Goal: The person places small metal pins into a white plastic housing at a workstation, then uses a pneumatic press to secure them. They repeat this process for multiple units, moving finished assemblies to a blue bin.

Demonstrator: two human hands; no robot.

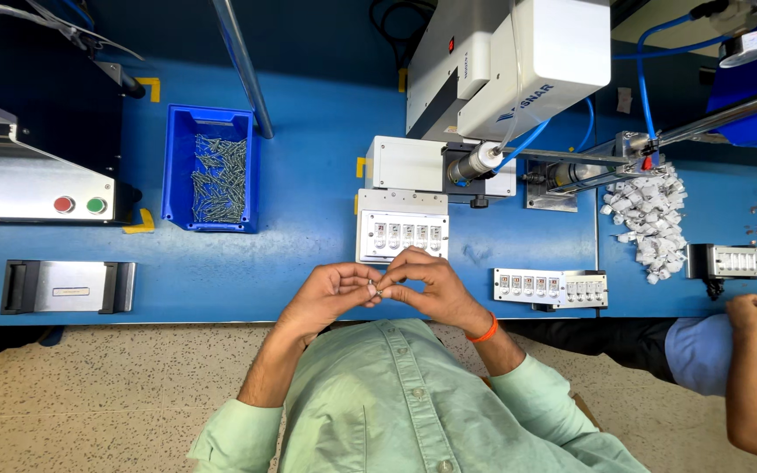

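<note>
- Fingertips of both hands meet over the bench edge: left hand and right hand both pinch 1 tiny metal part, just at 6 o'clock of the white fixture.
- Part looks light, stiff and easy to drop; best held at its ends.
- Long axis seems to run 9-to-3 o'clock; too small to tell which way it points.
- Blue bin of screws sits at 10 o'clock.
</note>
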